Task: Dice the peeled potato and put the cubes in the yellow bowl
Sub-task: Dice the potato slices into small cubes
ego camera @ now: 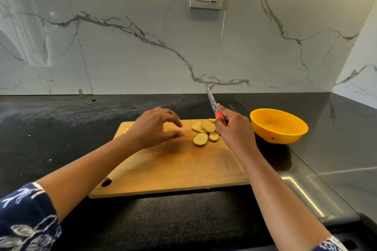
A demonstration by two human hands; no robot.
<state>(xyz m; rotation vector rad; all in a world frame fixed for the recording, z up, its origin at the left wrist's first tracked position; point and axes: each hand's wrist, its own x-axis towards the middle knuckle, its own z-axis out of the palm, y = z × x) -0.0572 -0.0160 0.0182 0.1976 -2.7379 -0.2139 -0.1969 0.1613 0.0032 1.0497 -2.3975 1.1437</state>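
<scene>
On the dark counter (61, 128) lies a wooden cutting board (173, 169). On its far right part lie the potato slices (205, 131), pale yellow flat ovals, some overlapping, not yet cut into cubes. The left hand (155, 126) is just to the left of them, above the board, with fingers loosely spread and holding nothing. The right hand (234, 128) grips the red handle of a knife (213, 106), whose blade points up and away. The yellow bowl (279, 126) stands on the counter, right of the board.
</scene>
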